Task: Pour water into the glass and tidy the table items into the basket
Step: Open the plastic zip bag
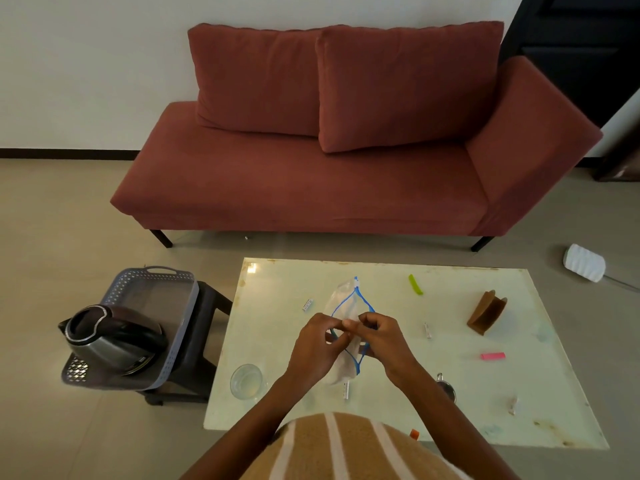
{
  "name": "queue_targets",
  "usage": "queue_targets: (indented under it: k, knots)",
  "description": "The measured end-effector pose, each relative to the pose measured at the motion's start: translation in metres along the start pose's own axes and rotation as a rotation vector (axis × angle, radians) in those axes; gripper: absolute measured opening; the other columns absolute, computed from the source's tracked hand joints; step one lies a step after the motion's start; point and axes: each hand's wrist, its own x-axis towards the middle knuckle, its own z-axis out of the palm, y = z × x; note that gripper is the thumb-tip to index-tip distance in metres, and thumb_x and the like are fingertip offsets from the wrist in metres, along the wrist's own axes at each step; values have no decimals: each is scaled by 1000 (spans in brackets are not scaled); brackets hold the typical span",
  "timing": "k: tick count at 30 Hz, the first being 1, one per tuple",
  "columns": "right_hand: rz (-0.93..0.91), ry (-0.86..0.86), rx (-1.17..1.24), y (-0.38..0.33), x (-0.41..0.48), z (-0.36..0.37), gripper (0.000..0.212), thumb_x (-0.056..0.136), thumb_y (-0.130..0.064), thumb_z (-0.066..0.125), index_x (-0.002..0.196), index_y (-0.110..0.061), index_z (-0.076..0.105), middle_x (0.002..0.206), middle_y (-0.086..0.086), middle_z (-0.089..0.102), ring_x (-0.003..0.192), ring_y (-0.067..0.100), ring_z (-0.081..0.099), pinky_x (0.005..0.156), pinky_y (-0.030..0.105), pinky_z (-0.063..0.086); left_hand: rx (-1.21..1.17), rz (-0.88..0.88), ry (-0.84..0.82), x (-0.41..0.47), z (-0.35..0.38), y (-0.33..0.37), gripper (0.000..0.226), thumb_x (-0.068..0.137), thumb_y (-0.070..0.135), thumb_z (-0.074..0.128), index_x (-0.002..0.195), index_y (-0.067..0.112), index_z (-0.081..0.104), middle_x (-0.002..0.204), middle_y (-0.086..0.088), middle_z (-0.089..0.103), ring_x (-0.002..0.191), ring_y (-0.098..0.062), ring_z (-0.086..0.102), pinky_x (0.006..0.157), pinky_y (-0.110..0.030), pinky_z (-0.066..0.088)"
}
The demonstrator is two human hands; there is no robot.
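The pale rectangular glass-topped table (pixel 277 341) carries a clear drinking glass (pixel 246 381) near its front left corner, a clear blue-edged zip bag (pixel 341 299) at its middle with small white tubes (pixel 307 305) around, a green plastic clip (pixel 415 284) by the far edge, and a brown folded card holder (pixel 486 317) and pink bar (pixel 492 356) toward the right edge

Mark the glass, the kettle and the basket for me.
glass (pixel 246 381), head view, middle of its bowl.
kettle (pixel 104 351), head view, steel side.
basket (pixel 152 278), head view, far perforated wall.
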Motion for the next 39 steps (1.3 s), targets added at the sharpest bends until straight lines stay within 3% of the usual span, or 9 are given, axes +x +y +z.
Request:
queue_targets:
  k: [5,9,12,16,19,22,28,34,39]
  knots:
    - [-52,-34,-42,-14,0,-11,9,87,-8,60,82,-2,62,75,8,58,70,16,59,61,22,55,-540,-185,87,0,-19,2,10,91,16,57,91,20,66,85,5,68,77,0,65,69,-21,53]
    - [-79,-144,31,-31,-7,-26,16,91,-8,52,78,-6,61,74,11,54,68,21,52,61,22,46,-496,-304,302,1,-27,-12,24,92,32,51,114,23,56,117,5,59,115,-19,55,90,-29,49]
    - [-63,-226,190,-43,-15,-36,12,91,-16,53,95,-13,64,89,5,68,81,22,65,73,32,55,-680,-528,17,4,-32,-28,66,82,60,47,136,25,40,139,-1,48,126,-26,47,106,-47,39]
    - [-63,-234,243,-48,-15,-45,18,81,-24,63,98,-20,60,86,-1,69,79,17,67,64,29,55,-1075,-556,-265,3,-42,-31,46,89,53,42,120,23,57,117,-8,67,109,-27,62,96,-47,48]
    - [-62,-184,177,-49,-11,-49,25,75,-28,61,97,-19,57,89,3,65,78,18,64,60,26,54,-1028,-463,-155,5,-48,-30,29,89,36,52,113,21,59,104,-6,72,100,-25,66,89,-45,52]
    - [-74,-130,98,-50,-6,-50,2,91,-17,55,90,-18,56,88,2,59,76,18,59,58,20,53,-963,-436,-52,8,-54,-32,24,88,32,57,111,23,56,108,-8,69,104,-29,63,91,-51,51]
    - [-51,-14,184,-54,0,-60,16,91,-13,54,102,-5,63,91,7,66,80,22,64,60,27,58,-861,-476,87,12,-60,-41,28,87,35,59,113,28,50,111,-6,61,105,-30,57,93,-57,47]
    - [-31,39,279,-50,3,-67,11,92,-14,51,101,-14,59,98,6,63,89,23,60,79,39,52,-850,-472,98,11,-69,-55,22,88,34,58,108,31,50,116,-10,60,108,-32,57,93,-60,47]
    - [-8,159,296,-48,6,-65,16,91,-19,50,106,-14,52,98,6,57,88,22,54,74,38,49,-856,-475,109,13,-69,-60,34,85,36,60,116,28,49,119,-12,59,110,-34,57,93,-62,46]
